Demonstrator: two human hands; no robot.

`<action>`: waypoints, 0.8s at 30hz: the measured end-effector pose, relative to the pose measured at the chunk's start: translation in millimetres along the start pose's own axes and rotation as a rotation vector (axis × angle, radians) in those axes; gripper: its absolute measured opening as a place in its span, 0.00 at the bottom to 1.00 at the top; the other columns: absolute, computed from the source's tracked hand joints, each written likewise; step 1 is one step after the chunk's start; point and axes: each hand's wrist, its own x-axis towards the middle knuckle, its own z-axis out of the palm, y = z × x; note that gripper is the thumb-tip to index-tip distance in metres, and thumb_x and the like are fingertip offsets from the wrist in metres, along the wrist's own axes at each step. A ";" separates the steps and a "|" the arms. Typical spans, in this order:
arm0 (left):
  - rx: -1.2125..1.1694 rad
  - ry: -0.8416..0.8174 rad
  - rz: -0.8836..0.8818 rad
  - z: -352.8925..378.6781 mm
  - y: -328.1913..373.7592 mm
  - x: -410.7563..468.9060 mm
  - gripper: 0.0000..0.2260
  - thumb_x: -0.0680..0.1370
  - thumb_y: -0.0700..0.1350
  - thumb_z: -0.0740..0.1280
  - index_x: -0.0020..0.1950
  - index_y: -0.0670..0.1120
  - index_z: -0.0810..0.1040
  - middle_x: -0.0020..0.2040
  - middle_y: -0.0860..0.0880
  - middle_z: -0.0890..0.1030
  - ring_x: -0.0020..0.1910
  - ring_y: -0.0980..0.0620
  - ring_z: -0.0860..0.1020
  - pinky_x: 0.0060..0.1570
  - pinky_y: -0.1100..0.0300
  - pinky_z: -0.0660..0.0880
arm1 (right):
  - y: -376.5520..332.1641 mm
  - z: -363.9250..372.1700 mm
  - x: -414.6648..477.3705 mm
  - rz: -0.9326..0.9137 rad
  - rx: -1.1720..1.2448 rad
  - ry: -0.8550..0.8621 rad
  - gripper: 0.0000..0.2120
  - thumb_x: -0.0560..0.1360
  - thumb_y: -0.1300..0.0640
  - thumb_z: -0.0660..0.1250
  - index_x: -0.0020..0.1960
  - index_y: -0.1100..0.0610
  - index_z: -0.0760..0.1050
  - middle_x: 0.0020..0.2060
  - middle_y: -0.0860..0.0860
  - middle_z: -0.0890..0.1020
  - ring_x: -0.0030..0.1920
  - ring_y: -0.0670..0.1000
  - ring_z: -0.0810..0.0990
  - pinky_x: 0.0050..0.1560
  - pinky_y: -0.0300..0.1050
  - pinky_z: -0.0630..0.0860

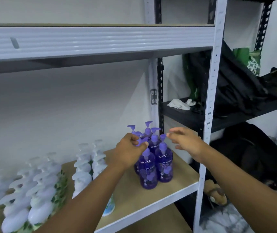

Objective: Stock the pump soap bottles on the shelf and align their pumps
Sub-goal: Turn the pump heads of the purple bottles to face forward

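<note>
Item: purple pump bottles (156, 163), a tight cluster standing upright at the right end of the shelf (134, 195), close to the white upright post (206, 132).
Neighbouring stock: white pump bottles (84, 167) in rows to the left on the same board, blurred and untouched by either hand.
Left hand (129, 152): your fingers (135, 140) are curled and pinch the pump head (142, 142) of the front-left bottle (147, 174); the nozzle shows between fingertips and thumb.
Right hand (186, 142): spread and relaxed, holding nothing, hanging in the air just right of the cluster and touching no bottle.
Key relation: the front-right pump (163, 137) lies just left of your right fingertips and level with them. Your right hand is the nearer one to it; your left is occupied.
Long axis: every purple bottle stands vertical, so a pump turns about that upright axis; the nozzle sweeps sideways while the body stays put.
Pump headings: the rear nozzles appear to point different ways, some left and some right. Alignment looks unfinished.
Step in hand, by judgement: twisting the front-left pump to its heading.
Next move calls for: a short leftward reach with the right hand to the front-right bottle (164, 165).
Risk: the bottles stand touching, so a hard twist may shift a neighbour.
</note>
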 end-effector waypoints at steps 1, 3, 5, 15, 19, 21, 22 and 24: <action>0.013 0.010 -0.009 4.3 -2.0 4.7 0.17 0.75 0.53 0.75 0.59 0.48 0.76 0.55 0.52 0.80 0.52 0.53 0.80 0.53 0.57 0.78 | 5.2 1.5 5.4 0.019 -0.010 -0.025 0.17 0.78 0.54 0.69 0.66 0.54 0.73 0.56 0.50 0.79 0.55 0.48 0.78 0.61 0.47 0.76; 0.052 0.024 -0.007 11.6 -5.6 12.7 0.20 0.74 0.54 0.75 0.61 0.47 0.76 0.55 0.52 0.80 0.52 0.52 0.79 0.51 0.59 0.75 | 15.0 4.6 17.5 0.037 -0.046 -0.075 0.23 0.78 0.52 0.69 0.71 0.53 0.69 0.58 0.50 0.78 0.57 0.49 0.78 0.64 0.48 0.74; 0.076 0.033 0.002 17.7 -8.1 18.9 0.21 0.74 0.54 0.75 0.62 0.47 0.75 0.55 0.51 0.79 0.52 0.52 0.79 0.50 0.60 0.74 | 22.2 6.5 28.3 0.043 -0.071 -0.116 0.28 0.78 0.52 0.69 0.75 0.52 0.65 0.60 0.50 0.78 0.59 0.50 0.79 0.66 0.50 0.74; 0.047 0.008 0.022 34.0 -11.7 30.4 0.08 0.80 0.52 0.69 0.54 0.49 0.77 0.40 0.50 0.83 0.41 0.51 0.79 0.39 0.63 0.71 | 27.3 7.2 39.6 0.016 -0.026 -0.118 0.11 0.80 0.55 0.68 0.61 0.52 0.74 0.54 0.56 0.83 0.53 0.54 0.84 0.53 0.46 0.81; 0.047 -0.052 0.033 29.5 -11.5 28.5 0.09 0.81 0.51 0.67 0.60 0.50 0.77 0.44 0.48 0.83 0.44 0.48 0.81 0.47 0.57 0.76 | 27.9 6.7 41.1 0.008 -0.013 -0.119 0.06 0.79 0.55 0.69 0.55 0.50 0.74 0.53 0.59 0.84 0.53 0.57 0.84 0.55 0.51 0.82; 0.030 -0.078 0.030 27.5 -11.1 27.7 0.10 0.82 0.50 0.66 0.62 0.49 0.78 0.48 0.47 0.83 0.46 0.47 0.81 0.52 0.53 0.78 | 28.1 6.7 41.5 0.008 -0.009 -0.117 0.07 0.79 0.55 0.70 0.55 0.51 0.75 0.53 0.58 0.84 0.54 0.57 0.84 0.56 0.52 0.82; 0.028 -0.086 0.029 27.2 -10.7 27.4 0.11 0.82 0.49 0.66 0.63 0.49 0.77 0.50 0.46 0.83 0.47 0.47 0.81 0.53 0.52 0.78 | 28.2 6.6 41.7 0.010 -0.007 -0.117 0.07 0.78 0.55 0.70 0.55 0.51 0.75 0.52 0.58 0.84 0.54 0.57 0.84 0.57 0.52 0.81; 0.032 -0.096 0.028 27.2 -9.7 26.8 0.12 0.82 0.49 0.65 0.64 0.49 0.77 0.52 0.45 0.83 0.48 0.46 0.81 0.55 0.51 0.78 | 28.8 6.1 42.7 0.012 -0.004 -0.120 0.07 0.78 0.55 0.70 0.55 0.51 0.75 0.52 0.58 0.84 0.54 0.57 0.84 0.57 0.52 0.82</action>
